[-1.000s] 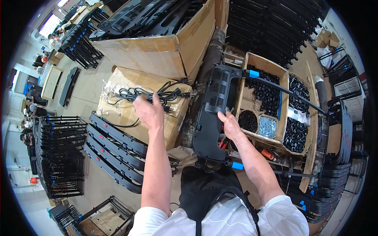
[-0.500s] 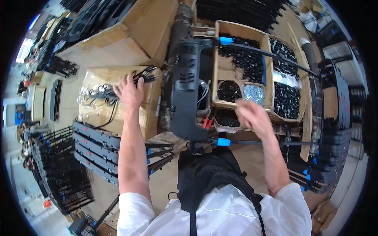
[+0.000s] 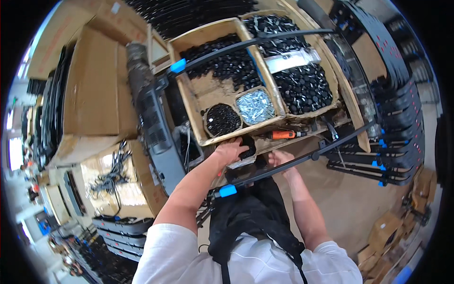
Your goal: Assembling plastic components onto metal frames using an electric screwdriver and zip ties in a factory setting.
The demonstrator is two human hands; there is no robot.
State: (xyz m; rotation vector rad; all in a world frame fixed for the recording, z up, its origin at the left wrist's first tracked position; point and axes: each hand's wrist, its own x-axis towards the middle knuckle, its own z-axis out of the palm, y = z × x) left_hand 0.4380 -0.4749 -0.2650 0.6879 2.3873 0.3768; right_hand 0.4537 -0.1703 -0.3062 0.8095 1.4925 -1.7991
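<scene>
Near frame centre, the left hand (image 3: 231,151) dips into a small box (image 3: 243,163), probably set close for easy reach, the right hand (image 3: 281,159) by a black bar (image 3: 259,177); whether either grips anything I cannot tell

Head-worn fisheye, near and wide — faces down over left hand (image 3: 230,151) and right hand (image 3: 282,159).

A cluttered worktop (image 3: 302,139) carries a wooden tray (image 3: 213,90) and, just to its right, a second tray (image 3: 309,112). A small open box (image 3: 243,163) sits at the near edge, and an orange tool (image 3: 283,135) lies to its right, just in front of the trays. A narrow board (image 3: 362,135) runs along the right side of the second tray. At the left, beside the wooden tray, lies a black plastic housing (image 3: 156,128) with slotted vents.
</scene>
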